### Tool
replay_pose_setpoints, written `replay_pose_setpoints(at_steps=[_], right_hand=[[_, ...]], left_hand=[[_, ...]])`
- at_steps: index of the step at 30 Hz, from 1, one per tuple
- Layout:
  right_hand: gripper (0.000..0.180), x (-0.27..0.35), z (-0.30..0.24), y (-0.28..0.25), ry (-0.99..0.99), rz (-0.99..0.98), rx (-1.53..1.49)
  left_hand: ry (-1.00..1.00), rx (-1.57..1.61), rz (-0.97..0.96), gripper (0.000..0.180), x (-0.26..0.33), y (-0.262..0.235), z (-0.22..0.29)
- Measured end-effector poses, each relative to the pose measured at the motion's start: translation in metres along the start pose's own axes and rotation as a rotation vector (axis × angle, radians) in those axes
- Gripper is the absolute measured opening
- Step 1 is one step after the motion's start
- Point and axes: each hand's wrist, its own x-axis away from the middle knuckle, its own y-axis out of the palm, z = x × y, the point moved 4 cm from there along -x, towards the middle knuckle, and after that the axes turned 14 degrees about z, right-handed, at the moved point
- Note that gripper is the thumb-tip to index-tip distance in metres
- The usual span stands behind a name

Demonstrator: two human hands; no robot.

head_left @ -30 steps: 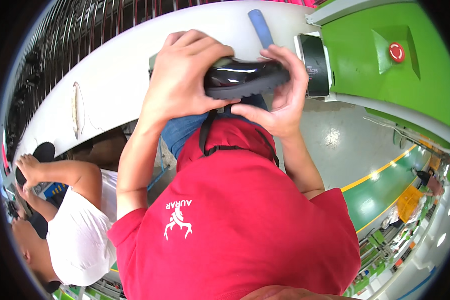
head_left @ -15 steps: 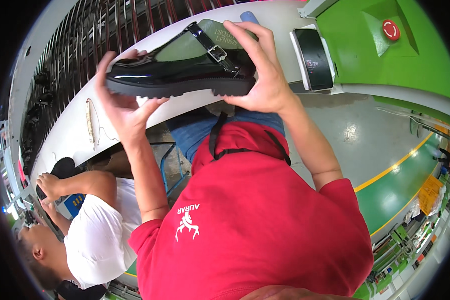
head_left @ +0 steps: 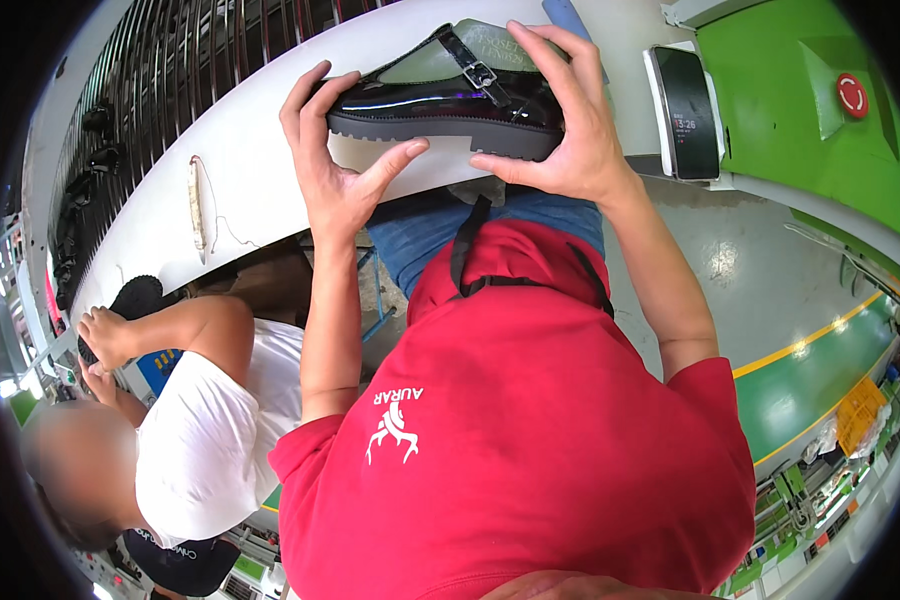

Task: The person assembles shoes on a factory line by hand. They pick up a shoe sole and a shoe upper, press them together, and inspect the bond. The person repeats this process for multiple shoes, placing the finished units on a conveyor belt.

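Observation:
Between my two hands is a shiny black strap shoe (head_left: 425,110) with a thick ridged sole and a silver buckle; a greenish shoe last fills its opening. My left hand (head_left: 335,165) holds the toe end, fingers over the upper and thumb beneath the sole. At the heel end, my right hand (head_left: 582,125) grips with its fingers over the back and its thumb under the sole. The shoe is held up above the edge of a white work surface (head_left: 260,130), side on to me.
A phone (head_left: 685,112) lies by a green machine housing with a red push button (head_left: 852,95). A blue cylinder (head_left: 567,18) is behind my right hand. On the left, a thin pale tool (head_left: 197,210) lies near metal rollers (head_left: 180,85); a co-worker (head_left: 215,430) handles a dark sole.
The shoe, held in both hands, appears further right and slightly higher, with its toe raised relative to before. The whole view has shifted too. My grip stays at both ends.

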Motion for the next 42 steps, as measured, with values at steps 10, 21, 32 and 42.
replay_pose_setpoints(at_steps=[10,21,32,42], right_hand=[[0.106,-0.002,0.001,0.000,-0.070,0.086,0.022],[0.091,0.002,0.003,0.001,-0.044,0.079,0.010],[0.091,0.001,0.012,0.000,0.120,-0.017,0.001],[0.098,0.002,0.002,0.003,0.024,-0.004,0.034]], left_hand=[[0.004,0.079,0.065,0.084,-0.002,0.000,-0.003],[0.092,0.114,0.043,0.078,-0.014,-0.002,-0.009],[-0.062,0.164,-0.166,0.066,-0.029,-0.008,-0.013],[-0.061,0.253,-0.223,0.058,-0.033,-0.020,-0.025]])
